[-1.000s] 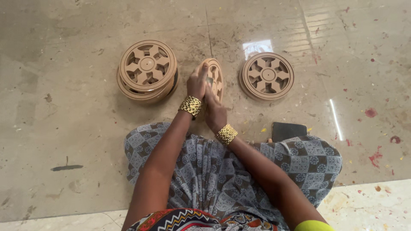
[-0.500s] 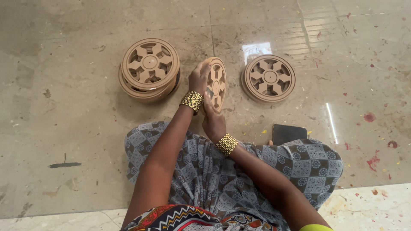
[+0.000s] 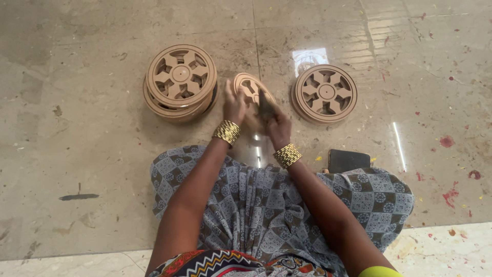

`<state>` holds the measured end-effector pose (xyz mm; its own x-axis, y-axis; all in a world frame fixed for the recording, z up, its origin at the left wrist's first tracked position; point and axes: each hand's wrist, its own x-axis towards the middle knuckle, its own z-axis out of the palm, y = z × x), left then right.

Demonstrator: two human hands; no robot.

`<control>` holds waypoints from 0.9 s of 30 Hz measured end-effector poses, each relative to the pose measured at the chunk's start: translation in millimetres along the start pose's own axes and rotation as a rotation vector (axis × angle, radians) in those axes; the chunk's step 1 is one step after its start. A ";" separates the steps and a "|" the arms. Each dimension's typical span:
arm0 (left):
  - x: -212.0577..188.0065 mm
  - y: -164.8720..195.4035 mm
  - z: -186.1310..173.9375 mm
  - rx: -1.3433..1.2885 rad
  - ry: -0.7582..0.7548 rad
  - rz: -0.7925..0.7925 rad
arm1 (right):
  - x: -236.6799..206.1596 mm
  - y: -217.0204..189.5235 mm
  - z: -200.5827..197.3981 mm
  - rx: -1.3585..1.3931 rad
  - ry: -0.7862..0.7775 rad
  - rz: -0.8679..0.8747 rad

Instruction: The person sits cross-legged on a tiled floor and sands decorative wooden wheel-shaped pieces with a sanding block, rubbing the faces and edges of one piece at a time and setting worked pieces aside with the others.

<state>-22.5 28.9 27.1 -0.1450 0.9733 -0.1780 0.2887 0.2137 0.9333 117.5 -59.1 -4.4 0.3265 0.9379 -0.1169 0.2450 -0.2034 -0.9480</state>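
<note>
Holding the carved wooden disc [image 3: 248, 88] upright in my left hand [image 3: 234, 105], I now rub it with a small dark piece [image 3: 265, 104] gripped in my right hand [image 3: 275, 125], which has moved higher.

Stack of carved discs [image 3: 180, 82] left of the hands, single disc [image 3: 324, 93] right, bare floor [image 3: 77, 128] beyond.

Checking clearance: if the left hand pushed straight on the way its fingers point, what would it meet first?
The left hand already touches the disc it holds; beyond that, probably bare floor, though depth is unclear.
</note>
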 end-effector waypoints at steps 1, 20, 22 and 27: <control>-11.7 4.8 6.4 -0.120 -0.074 0.093 | 6.8 2.1 -5.3 0.053 0.042 -0.056; -23.2 3.6 26.2 0.598 0.332 0.770 | 39.8 -3.6 -59.2 0.429 -0.024 0.042; -23.8 19.6 17.0 1.090 0.506 1.017 | 45.5 -10.7 -70.4 0.460 0.066 0.032; -22.5 34.5 8.1 0.855 -0.145 0.593 | 49.7 -18.7 -83.1 0.716 0.318 -0.270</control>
<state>-1.6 15.1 60.8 0.3365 0.9302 0.1469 0.8569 -0.3671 0.3619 205.0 -32.0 32.2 0.6086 0.7829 0.1290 -0.2539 0.3462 -0.9032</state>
